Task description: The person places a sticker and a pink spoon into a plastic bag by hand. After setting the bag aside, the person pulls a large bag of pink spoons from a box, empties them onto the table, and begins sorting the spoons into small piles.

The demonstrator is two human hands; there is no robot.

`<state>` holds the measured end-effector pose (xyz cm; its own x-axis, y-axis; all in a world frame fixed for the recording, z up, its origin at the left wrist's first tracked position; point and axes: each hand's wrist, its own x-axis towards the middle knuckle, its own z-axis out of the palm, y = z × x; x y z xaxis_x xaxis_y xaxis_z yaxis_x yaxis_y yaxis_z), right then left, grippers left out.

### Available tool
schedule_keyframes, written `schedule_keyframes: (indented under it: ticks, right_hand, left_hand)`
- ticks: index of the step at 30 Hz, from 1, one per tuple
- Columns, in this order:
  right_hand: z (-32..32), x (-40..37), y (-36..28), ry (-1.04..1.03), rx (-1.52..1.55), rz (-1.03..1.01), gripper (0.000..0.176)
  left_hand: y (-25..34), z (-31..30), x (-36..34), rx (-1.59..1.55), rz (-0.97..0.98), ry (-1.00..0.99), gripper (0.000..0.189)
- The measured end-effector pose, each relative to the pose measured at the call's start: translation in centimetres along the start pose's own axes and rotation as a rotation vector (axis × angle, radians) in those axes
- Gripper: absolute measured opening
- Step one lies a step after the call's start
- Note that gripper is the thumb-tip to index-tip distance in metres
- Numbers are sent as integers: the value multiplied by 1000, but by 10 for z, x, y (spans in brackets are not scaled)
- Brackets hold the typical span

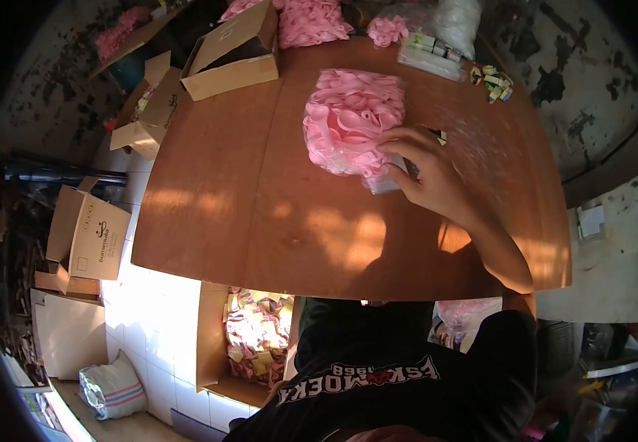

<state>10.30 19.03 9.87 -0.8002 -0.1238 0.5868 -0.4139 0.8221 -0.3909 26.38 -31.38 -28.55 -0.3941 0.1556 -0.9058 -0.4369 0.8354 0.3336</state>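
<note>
A clear bag of pink pieces [352,121], apparently spoons, lies on the brown wooden bench [208,214] as the person's right hand [396,157] reaches in from the right. The right hand's grip is wide, thumb and fingers parted, with the fingertips touching the bag's right side. Below the near edge of the bench, beside an open carton of small packets [260,335], a sliver of skin may be the left hand [277,388]; its grip is too hidden to tell. On the far side of the bench, a cardboard box [234,79] stands to the left, a larger heap of pink pieces [311,23] just beside it. To the right lie a clear plastic pack [431,59] and a small pile of yellow, green and dark pieces [494,82]. A white striped sack [116,388] sits on the floor.
</note>
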Motion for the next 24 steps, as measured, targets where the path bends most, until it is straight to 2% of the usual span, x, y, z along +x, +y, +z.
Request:
schedule_keyframes:
  ticks: [3, 5, 9, 12, 14, 15, 17, 18, 19, 21, 23, 24]
  right_hand:
    - [17, 10, -2, -3, -78, -37, 30]
    - [27, 19, -11, 17, -272, -134, 34]
    - [54, 18, -13, 2, -386, -107, 39]
    - [61, 19, -6, 25, -427, -48, 31]
    - [58, 20, 4, 18, -295, -74, 20]
    - [57, 22, 6, 14, -297, -77, 20]
    - [55, 24, 9, 87, -114, 10, 12]
    - [56, 25, 11, 83, -113, 8, 12]
    - [58, 25, 14, 91, -49, 88, 10]
    - [60, 24, 21, 103, 29, 170, 10]
    - [60, 24, 28, 60, 167, 227, 10]
    - [57, 25, 28, 65, 173, 227, 10]
  left_hand:
    - [-5, -7, 7, 21, -4, -39, 36]
    - [-8, -13, 14, 49, -11, -77, 36]
    - [-15, -22, 20, 139, -53, -213, 36]
    - [-8, -38, 19, 314, -168, -468, 36]
    - [20, -63, 5, 393, -151, -586, 36]
    - [46, -78, -7, 369, -65, -573, 36]
    - [134, -127, -82, 146, 298, -448, 28]
    - [176, -147, -123, 102, 575, -422, 27]
    - [212, -158, -157, 54, 848, -387, 26]
    - [265, -155, -189, -327, 1200, -282, 24]
    - [328, -154, -197, -246, 1392, 8, 25]
    - [363, -152, -203, -124, 1409, 215, 25]
